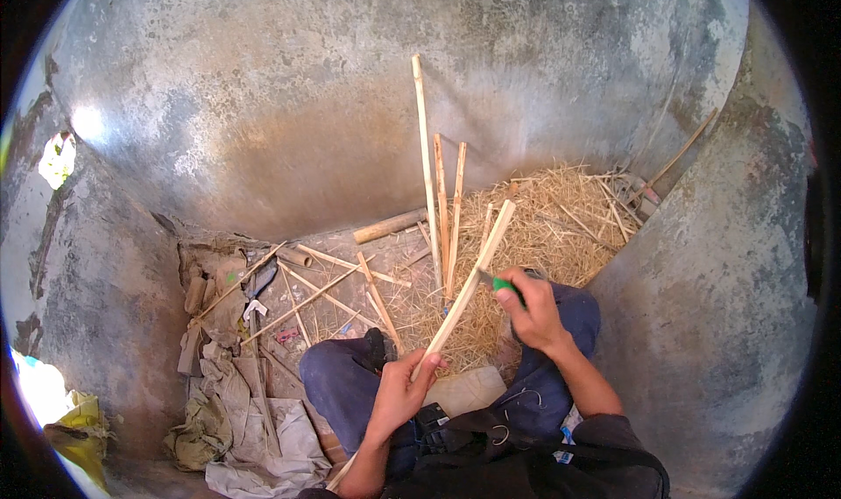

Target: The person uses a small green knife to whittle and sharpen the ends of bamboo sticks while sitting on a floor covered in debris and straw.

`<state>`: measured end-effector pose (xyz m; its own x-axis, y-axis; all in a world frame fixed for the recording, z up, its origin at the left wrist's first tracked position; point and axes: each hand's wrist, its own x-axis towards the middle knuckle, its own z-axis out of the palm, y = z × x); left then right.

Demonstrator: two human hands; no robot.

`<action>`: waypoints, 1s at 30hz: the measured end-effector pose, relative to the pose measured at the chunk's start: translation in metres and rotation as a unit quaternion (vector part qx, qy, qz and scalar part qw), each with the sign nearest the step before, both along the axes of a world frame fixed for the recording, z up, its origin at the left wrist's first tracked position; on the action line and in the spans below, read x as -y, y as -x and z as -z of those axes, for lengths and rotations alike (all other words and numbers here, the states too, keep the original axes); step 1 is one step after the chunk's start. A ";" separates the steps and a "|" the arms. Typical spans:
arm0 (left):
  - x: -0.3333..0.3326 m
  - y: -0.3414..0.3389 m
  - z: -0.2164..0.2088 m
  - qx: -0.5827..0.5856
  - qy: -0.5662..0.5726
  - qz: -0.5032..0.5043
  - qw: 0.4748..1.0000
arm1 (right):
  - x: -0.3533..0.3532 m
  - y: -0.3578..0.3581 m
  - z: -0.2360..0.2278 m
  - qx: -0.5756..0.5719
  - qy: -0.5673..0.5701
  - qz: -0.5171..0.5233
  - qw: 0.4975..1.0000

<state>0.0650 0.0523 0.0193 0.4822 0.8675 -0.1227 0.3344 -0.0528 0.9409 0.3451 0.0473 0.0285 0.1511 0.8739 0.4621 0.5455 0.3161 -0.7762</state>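
A long pale split bamboo strip (466,299) slants up and away from my lap, past my left forearm. My left hand (409,391) is closed round its lower part, the thumb lying along it. In my right hand (531,308) is a knife with a green handle (508,289). Its short blade touches the right edge of the strip, above the middle. The fingers of the right hand wrap the handle and hide part of it. Beneath the strip, between my crossed legs, lies a pale block-like piece (466,390).
A heap of straw-like shavings (556,214) lies ahead right. Several bamboo sticks (421,140) lean on the far wall (289,87). Loose sticks (315,293) cross on the floor to the left, near crumpled sacking (272,446). Walls stand close on both sides.
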 end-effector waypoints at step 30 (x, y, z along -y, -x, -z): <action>0.038 0.021 0.009 -0.109 -0.075 -0.058 0.990 | -0.045 -0.111 -0.010 0.061 0.027 0.202 0.977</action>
